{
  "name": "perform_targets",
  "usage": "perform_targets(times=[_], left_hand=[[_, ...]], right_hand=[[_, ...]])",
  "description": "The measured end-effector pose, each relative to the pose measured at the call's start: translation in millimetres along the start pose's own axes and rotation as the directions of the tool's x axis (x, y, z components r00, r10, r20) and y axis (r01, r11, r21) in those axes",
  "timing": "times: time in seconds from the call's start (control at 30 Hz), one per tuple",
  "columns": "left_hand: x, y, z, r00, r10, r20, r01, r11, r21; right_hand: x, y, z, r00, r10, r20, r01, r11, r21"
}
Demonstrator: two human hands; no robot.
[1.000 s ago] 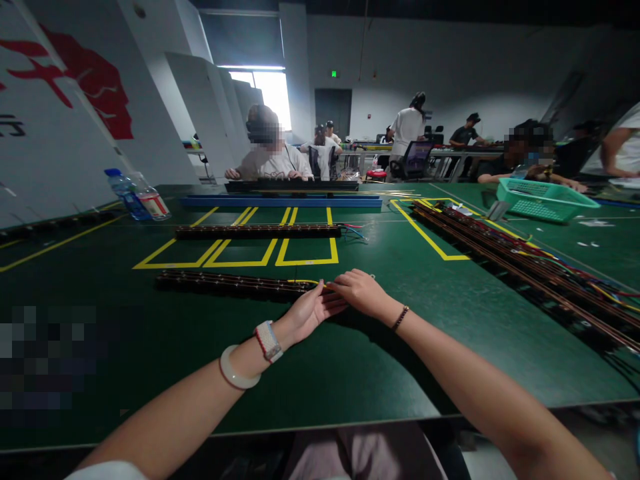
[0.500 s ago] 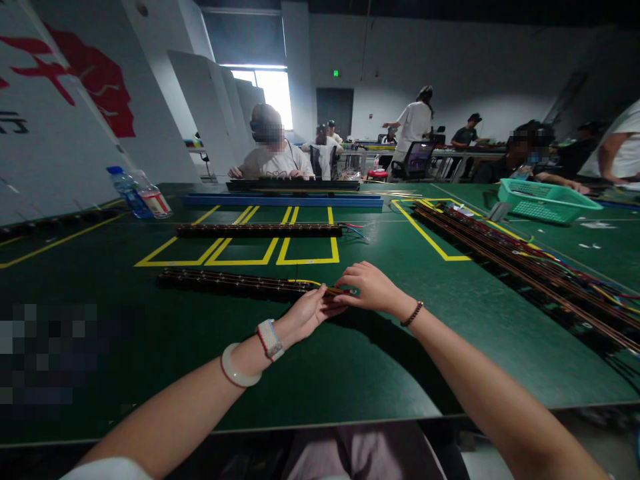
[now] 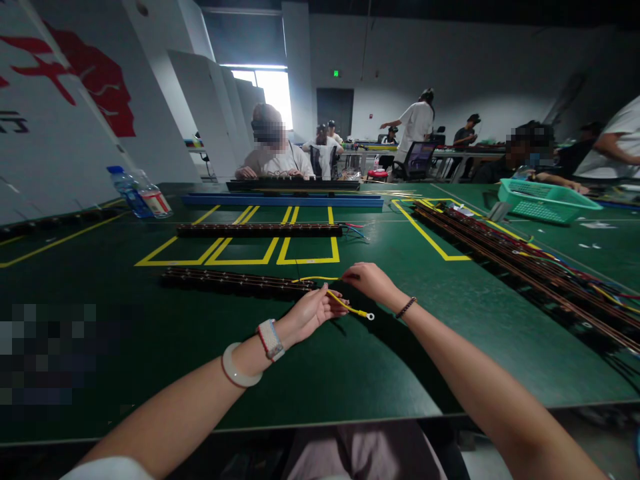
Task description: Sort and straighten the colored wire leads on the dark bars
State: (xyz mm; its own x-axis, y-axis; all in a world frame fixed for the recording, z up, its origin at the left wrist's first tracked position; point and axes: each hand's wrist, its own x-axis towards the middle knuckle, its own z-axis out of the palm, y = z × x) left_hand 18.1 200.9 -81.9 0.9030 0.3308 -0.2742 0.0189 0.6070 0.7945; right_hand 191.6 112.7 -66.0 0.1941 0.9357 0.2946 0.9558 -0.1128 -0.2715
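A long dark strip assembly (image 3: 235, 280) with metal rails lies on the green table, its right end beside my left hand (image 3: 310, 312). Between the thumb and fingers of that hand runs a yellow wire with a ring terminal (image 3: 356, 311), its lug pointing right. My right hand (image 3: 373, 283) is closed in a pinch on another stretch of yellow wire (image 3: 320, 278), which arches over from the strip's end. Whether both stretches belong to one wire I cannot tell; my left hand hides part of the strip's end.
A second dark strip (image 3: 260, 230) with loose wire ends lies farther back, before a blue channel (image 3: 280, 201). Long wired strips (image 3: 520, 260) run along the right. Bottles (image 3: 155, 199) stand at left, a green basket (image 3: 545, 201) at right. A person (image 3: 273, 150) sits opposite.
My right hand has moved slightly up and away from my left hand, drawing a yellow wire. The ring-ended yellow wire now sticks out to the right from my left hand.
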Motion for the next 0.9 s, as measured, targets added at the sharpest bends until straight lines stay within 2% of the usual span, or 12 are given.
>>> perform_targets(times=[0.1,0.23,0.3,0.4,0.47,0.53,0.63,0.7,0.77,0.83,0.9], left_hand=[[-1,1,1.7,1.0,-0.007,-0.013,0.007,1.0,-0.009],[-2,1,3.0,1.0,-0.005,-0.02,0.005,1.0,-0.023],[-2,1,2.6,1.0,-0.006,-0.013,0.006,1.0,-0.025],[-1,0,0.8,1.0,0.002,0.009,-0.002,1.0,-0.023],[0,-1,-0.4,1.0,0.011,0.009,-0.011,1.0,-0.013],[1,-2,-1.0,1.0,0.018,0.005,-0.018,1.0,-0.012],[3,-3,-1.0,1.0,0.012,-0.015,-0.012,1.0,-0.007],[4,-3,-0.6,1.0,0.008,-0.022,-0.008,1.0,0.001],[4,-2,-0.3,1.0,0.005,-0.007,-0.005,1.0,0.002],[2,-1,-0.1,1.0,0.003,0.015,-0.003,1.0,0.003],[0,0,0.2,0.999,-0.002,0.042,0.001,1.0,0.03]], right_hand=[[2,1,7,1.0,0.012,-0.029,-0.015,0.993,-0.114],[0,0,12,0.999,-0.049,0.021,0.052,0.973,-0.227],[-2,1,9,0.998,-0.063,-0.014,0.059,0.984,-0.168],[-6,4,-2,0.995,0.0,-0.098,0.01,0.995,0.096],[-9,4,-12,0.999,0.036,-0.032,-0.025,0.954,0.298],[-12,2,-21,0.993,0.011,0.122,-0.066,0.886,0.459],[-15,-7,-27,0.928,-0.114,0.355,-0.134,0.786,0.604],[-17,-12,-28,0.876,-0.166,0.453,-0.173,0.769,0.616],[-18,-15,-29,0.847,-0.151,0.51,-0.208,0.788,0.58],[-17,-14,-32,0.843,-0.121,0.524,-0.22,0.812,0.541],[-17,-11,-36,0.872,-0.09,0.48,-0.179,0.855,0.486]])
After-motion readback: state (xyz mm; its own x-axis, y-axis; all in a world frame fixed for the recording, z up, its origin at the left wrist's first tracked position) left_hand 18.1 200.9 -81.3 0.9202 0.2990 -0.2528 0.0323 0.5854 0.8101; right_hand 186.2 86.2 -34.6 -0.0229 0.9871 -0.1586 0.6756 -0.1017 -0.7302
